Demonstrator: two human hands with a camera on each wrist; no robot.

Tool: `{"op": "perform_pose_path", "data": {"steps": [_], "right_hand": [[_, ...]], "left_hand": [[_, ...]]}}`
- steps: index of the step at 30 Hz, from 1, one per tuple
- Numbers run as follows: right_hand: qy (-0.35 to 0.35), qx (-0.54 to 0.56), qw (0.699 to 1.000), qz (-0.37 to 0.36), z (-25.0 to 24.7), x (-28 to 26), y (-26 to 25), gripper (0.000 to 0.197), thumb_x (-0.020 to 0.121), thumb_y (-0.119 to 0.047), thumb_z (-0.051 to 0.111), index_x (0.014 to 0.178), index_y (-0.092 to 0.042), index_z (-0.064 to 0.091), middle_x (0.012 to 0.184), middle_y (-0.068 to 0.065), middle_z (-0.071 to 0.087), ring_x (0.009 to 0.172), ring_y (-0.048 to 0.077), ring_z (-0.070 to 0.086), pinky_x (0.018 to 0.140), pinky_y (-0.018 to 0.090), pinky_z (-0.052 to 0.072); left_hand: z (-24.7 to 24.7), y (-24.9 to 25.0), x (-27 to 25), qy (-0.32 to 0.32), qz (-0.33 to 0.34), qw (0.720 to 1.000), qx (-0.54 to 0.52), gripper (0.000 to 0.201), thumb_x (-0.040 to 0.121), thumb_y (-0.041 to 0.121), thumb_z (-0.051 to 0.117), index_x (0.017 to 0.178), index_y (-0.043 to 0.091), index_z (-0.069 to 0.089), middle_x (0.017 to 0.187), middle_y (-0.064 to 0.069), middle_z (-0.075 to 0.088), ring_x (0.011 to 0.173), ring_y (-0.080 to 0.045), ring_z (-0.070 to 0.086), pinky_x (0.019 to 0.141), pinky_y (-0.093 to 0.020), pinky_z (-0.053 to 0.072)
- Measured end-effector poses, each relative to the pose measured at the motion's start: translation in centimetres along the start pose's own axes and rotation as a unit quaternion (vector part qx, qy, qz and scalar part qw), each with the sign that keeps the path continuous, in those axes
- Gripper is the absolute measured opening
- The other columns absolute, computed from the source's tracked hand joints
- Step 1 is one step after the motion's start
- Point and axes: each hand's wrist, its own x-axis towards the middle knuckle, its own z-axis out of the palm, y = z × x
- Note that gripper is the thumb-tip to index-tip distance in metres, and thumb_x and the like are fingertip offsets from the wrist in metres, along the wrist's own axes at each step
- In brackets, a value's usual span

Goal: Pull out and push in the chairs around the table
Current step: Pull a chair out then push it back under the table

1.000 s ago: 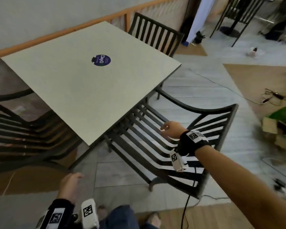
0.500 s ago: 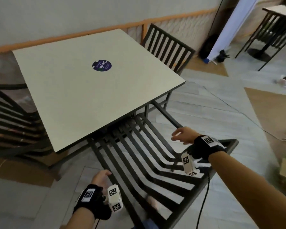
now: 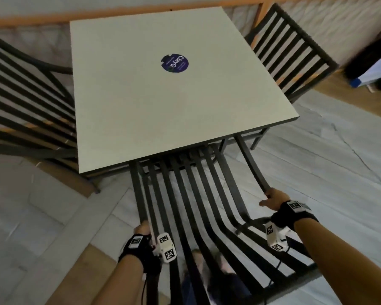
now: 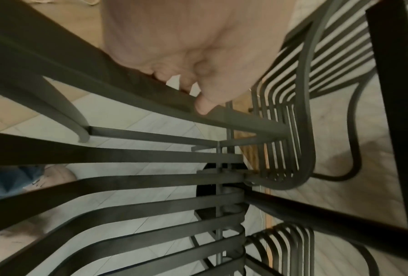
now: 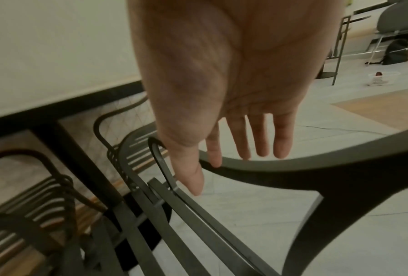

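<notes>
Nearest to us, our left hand grips the left armrest of the slatted black chair, fingers curled over the bar with the thumb tip pressed on its top face, as the left wrist view shows. Our right hand rests on the right armrest: in the right wrist view the fingers run straight and slightly apart, the index finger and thumb touching the curved bar, so we count it as laid on the bar, not clamped. The chair stands directly before us, its back toward us and its seat front tucked under the near edge of the table; its slats run lengthwise from us toward the table, and that is its long axis. Half a second ago the chair lay at a slant across the view, the left hand was short of the armrest and the right hand hovered above the seat; both hands have since come onto the armrests and we face the chair square on. Beyond, the pale square table carries a round blue sticker near its middle. A second chair sits at its left side, a third at its far right corner.
</notes>
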Motion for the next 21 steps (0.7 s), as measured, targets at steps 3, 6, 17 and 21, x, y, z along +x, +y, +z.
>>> {"op": "perform_pose_path", "data": {"steps": [3,6,17,21], "right_hand": [[0.015,-0.019,1.0,0.013,1.0,2.3,0.6,0.075,0.076,-0.038,0.074,0.138,-0.015,0.038,0.132,0.02,0.048,0.119,0.04,0.047,0.098,0.047,0.044],[0.052,0.023,0.998,0.021,1.2,5.3,0.8,0.079,0.076,-0.032,0.075,0.14,-0.015,0.033,0.132,0.024,0.049,0.119,0.043,0.046,0.098,0.049,0.044],[0.041,0.103,0.994,-0.016,3.4,10.7,2.8,0.033,0.091,-0.021,0.057,0.12,-0.009,0.046,0.102,0.028,0.063,0.08,0.038,0.06,0.069,0.04,0.045],[0.038,0.099,0.994,-0.013,3.2,12.0,4.3,0.028,0.088,-0.022,0.06,0.112,-0.013,0.048,0.098,0.029,0.065,0.085,0.044,0.064,0.076,0.05,0.055]], "left_hand": [[0.5,0.0,0.3,0.03,-0.009,0.999,-0.025,0.039,0.1,0.036,0.043,0.098,-0.001,0.053,0.074,-0.013,0.053,0.067,-0.03,0.051,0.063,-0.031,0.043],[0.8,0.2,0.7,0.075,0.002,0.996,-0.04,0.046,0.098,0.031,0.045,0.118,-0.009,0.057,0.085,-0.018,0.061,0.079,-0.034,0.056,0.073,-0.035,0.045],[2.1,-1.0,3.8,0.149,0.005,0.988,-0.034,0.048,0.101,0.028,0.04,0.13,-0.008,0.055,0.136,-0.026,0.055,0.125,-0.04,0.053,0.097,-0.039,0.047],[2.7,-1.5,4.4,0.133,-0.003,0.989,-0.065,0.049,0.099,0.033,0.045,0.131,-0.003,0.055,0.138,-0.022,0.055,0.127,-0.036,0.054,0.099,-0.039,0.047]]}}
